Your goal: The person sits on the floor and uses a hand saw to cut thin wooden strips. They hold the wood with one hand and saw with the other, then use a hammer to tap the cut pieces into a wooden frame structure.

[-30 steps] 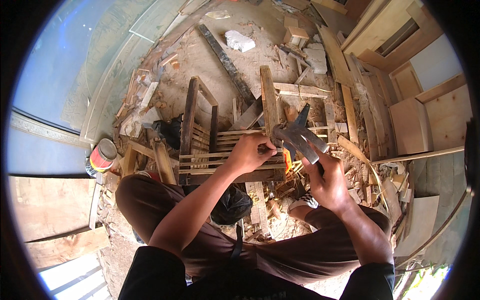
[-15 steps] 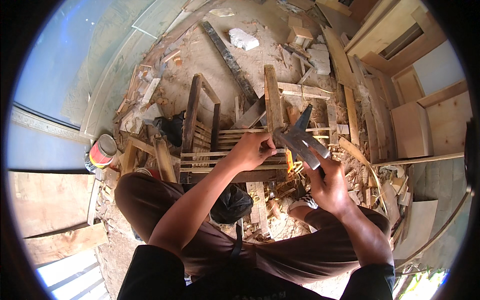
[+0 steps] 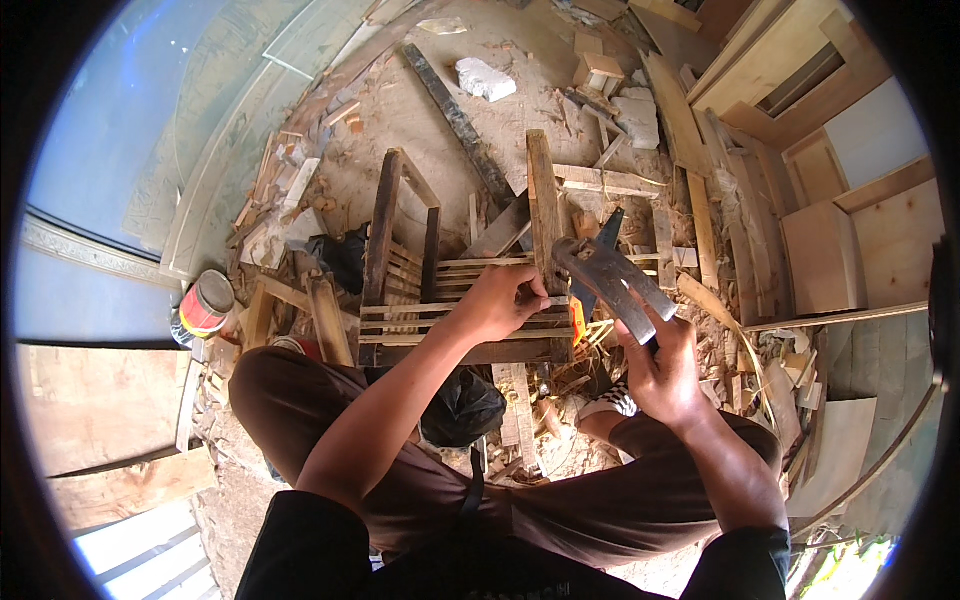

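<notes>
Fingers of the right hand are wrapped tight around the handle of a hatchet, whose broad grey head is raised above the work, level with the upper slats. Those of the left hand curl down onto a thin slat of the wooden frame, pinching it near the upright post — nearly closed, with the thumb hidden underneath.

The frame lies on its side on the ground among shavings and offcuts, between the person's knees. It looks stiff but light, and its slats look thin enough to split under a hard blow, so the post is probably the safer place to grip. The hatchet seems head-heavy — best held low on the handle, as it is. A red-topped can stands well to the left.
</notes>
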A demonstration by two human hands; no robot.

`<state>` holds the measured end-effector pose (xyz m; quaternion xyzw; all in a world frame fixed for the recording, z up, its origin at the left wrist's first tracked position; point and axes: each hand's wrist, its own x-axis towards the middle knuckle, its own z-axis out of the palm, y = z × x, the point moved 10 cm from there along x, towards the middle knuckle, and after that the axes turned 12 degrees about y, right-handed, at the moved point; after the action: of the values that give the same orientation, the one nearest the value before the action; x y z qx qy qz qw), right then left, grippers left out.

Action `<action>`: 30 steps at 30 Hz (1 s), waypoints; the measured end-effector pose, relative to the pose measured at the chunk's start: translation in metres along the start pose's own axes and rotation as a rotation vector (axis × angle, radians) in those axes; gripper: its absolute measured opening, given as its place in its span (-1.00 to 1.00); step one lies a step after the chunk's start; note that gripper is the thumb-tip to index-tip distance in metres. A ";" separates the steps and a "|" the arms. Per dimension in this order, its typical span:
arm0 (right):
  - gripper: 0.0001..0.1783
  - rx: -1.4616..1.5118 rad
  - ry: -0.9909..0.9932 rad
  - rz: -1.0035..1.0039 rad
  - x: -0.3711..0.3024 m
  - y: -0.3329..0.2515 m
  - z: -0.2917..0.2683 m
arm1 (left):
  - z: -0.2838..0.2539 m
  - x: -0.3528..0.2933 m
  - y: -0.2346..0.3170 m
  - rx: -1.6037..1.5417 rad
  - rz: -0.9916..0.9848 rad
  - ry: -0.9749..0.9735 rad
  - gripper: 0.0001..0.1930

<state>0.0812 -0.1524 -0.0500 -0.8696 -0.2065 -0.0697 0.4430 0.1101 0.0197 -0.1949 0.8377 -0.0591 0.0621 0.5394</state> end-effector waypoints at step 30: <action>-0.63 -0.029 0.012 0.017 -0.006 0.002 0.000 | -0.004 -0.003 0.007 0.050 -0.019 -0.010 -0.85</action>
<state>0.0766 -0.1554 -0.0532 -0.8772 -0.1954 -0.0744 0.4321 0.1058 0.0211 -0.1876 0.8516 -0.0523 0.0542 0.5187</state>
